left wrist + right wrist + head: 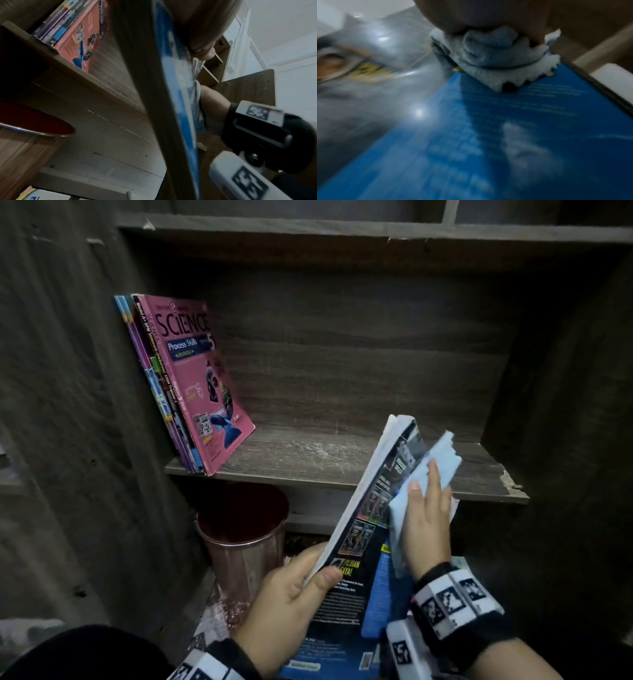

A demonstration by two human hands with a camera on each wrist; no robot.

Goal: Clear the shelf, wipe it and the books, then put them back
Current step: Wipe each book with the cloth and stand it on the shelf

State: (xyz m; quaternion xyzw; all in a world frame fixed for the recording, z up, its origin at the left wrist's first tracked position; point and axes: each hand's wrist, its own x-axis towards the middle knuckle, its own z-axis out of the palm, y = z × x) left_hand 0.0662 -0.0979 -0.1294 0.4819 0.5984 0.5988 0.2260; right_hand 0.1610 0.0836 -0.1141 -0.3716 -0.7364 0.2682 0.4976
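My left hand (291,587) grips the lower edge of a dark-and-blue covered book (370,508), holding it tilted up in front of the shelf (308,453). My right hand (428,518) lies flat on a pale blue cloth (442,460) and presses it against the book's cover. The right wrist view shows the cloth (494,58) bunched under my palm on the blue cover (488,128). A pink Science book (198,381) and several thin books lean against the shelf's left wall; they show again as the pink book (75,40) in the left wrist view.
A copper-coloured bin (239,535) stands under the shelf at the left. More books (342,655) lie low in front of me. The shelf board's right front corner (510,484) is chipped. A higher shelf board (342,231) runs above.
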